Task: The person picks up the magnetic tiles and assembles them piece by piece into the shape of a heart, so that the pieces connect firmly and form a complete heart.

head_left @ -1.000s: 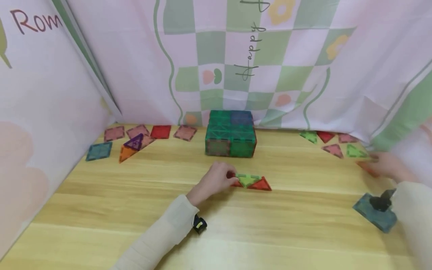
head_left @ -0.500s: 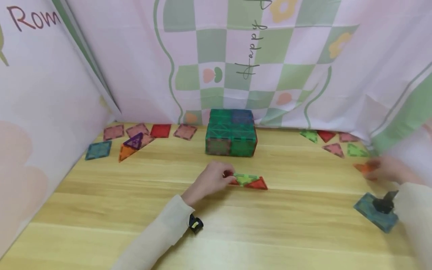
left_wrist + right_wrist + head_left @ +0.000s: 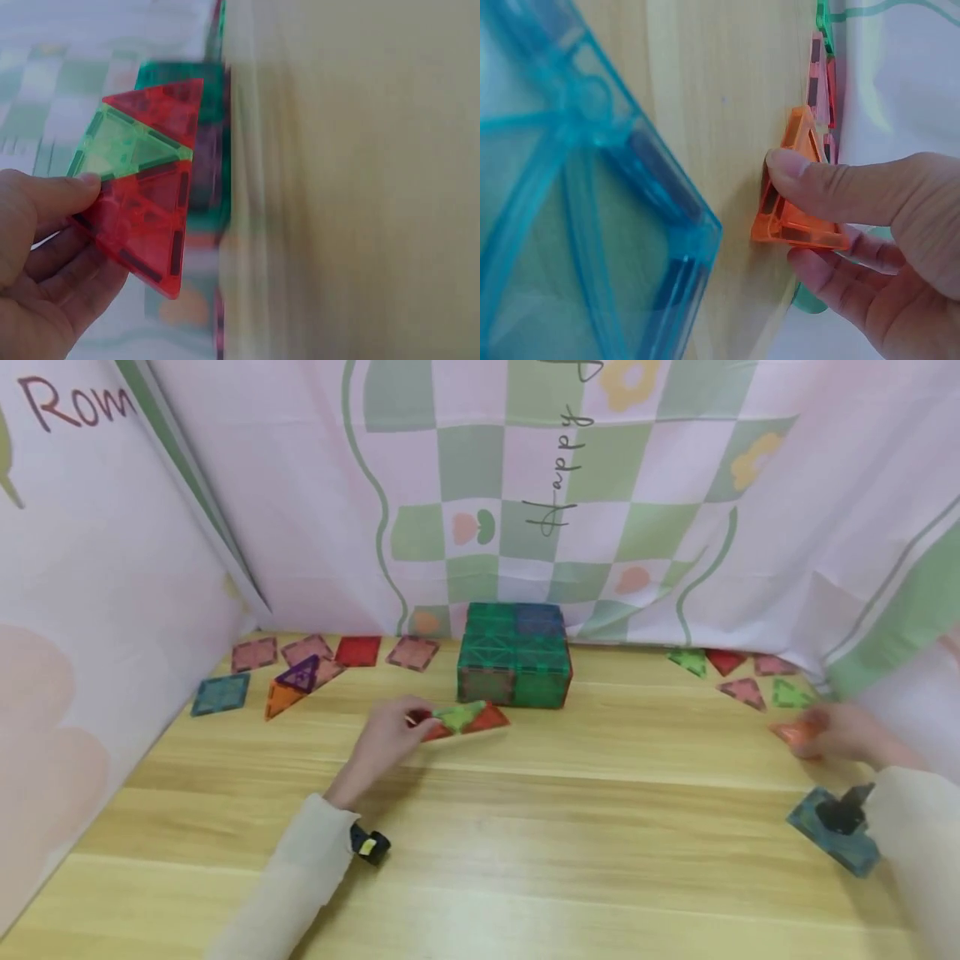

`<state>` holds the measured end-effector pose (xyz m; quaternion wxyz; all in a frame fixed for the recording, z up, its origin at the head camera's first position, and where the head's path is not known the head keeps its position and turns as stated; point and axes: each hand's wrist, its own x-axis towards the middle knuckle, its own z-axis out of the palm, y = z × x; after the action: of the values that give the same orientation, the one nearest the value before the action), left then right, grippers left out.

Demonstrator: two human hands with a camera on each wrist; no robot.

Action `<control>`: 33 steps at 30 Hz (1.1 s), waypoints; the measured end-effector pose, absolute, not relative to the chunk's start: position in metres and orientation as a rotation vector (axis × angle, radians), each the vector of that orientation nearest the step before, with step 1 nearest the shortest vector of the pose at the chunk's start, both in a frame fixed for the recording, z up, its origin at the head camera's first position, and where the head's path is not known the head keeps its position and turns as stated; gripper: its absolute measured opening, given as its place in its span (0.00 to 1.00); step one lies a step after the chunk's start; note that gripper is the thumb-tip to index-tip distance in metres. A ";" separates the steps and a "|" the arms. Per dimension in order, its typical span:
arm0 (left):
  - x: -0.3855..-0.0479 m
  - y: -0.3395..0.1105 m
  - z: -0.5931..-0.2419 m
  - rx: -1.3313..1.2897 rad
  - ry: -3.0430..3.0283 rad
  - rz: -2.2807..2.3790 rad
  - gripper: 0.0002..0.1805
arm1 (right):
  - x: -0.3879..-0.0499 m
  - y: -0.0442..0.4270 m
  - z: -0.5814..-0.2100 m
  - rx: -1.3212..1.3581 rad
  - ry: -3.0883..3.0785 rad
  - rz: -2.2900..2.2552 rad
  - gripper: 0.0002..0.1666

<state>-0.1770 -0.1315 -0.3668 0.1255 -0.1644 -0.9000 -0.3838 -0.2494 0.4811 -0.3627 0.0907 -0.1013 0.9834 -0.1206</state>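
Note:
My left hand (image 3: 386,735) pinches one end of a strip of joined triangular magnetic tiles, a green tile (image 3: 124,146) between two red ones. In the left wrist view the thumb lies on the near red tile (image 3: 150,232), close to its edge with the green one. At the far right my right hand (image 3: 847,735) holds an orange triangular magnetic tile (image 3: 802,217) between thumb and fingers. It hangs close to the table, near the loose tiles there. A box built of green, blue and red magnetic tiles (image 3: 513,652) stands at the back, just beyond the strip.
Several pink and red square tiles (image 3: 358,652) lie at the back left, with a blue tile (image 3: 221,695), a purple triangle (image 3: 298,674) and an orange triangle (image 3: 283,698). Green, red and pink tiles (image 3: 742,693) lie back right. A blue tile (image 3: 828,831) is under the right wrist.
The left hand has carried the red-green-red strip to the left and farther back, in front of the box. My right hand has shifted slightly left with the orange triangle.

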 end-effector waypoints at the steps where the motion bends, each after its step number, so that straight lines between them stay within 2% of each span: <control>1: -0.177 -0.140 -0.366 -0.437 -2.621 -1.109 0.07 | -0.248 0.480 -0.363 -0.304 2.937 -0.367 0.32; 5: -0.180 -0.171 -0.367 -0.282 -2.612 -1.063 0.09 | -0.245 0.476 -0.364 -0.333 2.973 -0.399 0.32; 12: -0.187 -0.215 -0.375 -0.089 -2.550 -0.950 0.08 | -0.244 0.466 -0.361 -0.393 3.010 -0.419 0.20; 17: -0.191 -0.237 -0.377 0.019 -2.531 -0.956 0.09 | -0.239 0.454 -0.357 -0.437 3.060 -0.386 0.21; 23: -0.195 -0.255 -0.380 0.140 -2.535 -0.949 0.10 | -0.234 0.433 -0.353 -0.437 3.024 -0.446 0.23; 33: -0.201 -0.264 -0.385 0.205 -2.534 -0.921 0.10 | -0.226 0.383 -0.346 -0.551 3.058 -0.519 0.14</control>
<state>-0.2007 -0.2640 -0.3854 0.2172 0.0739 -0.9148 -0.3323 -0.2258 0.3830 -0.3455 -0.0045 -0.1749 0.9707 -0.1649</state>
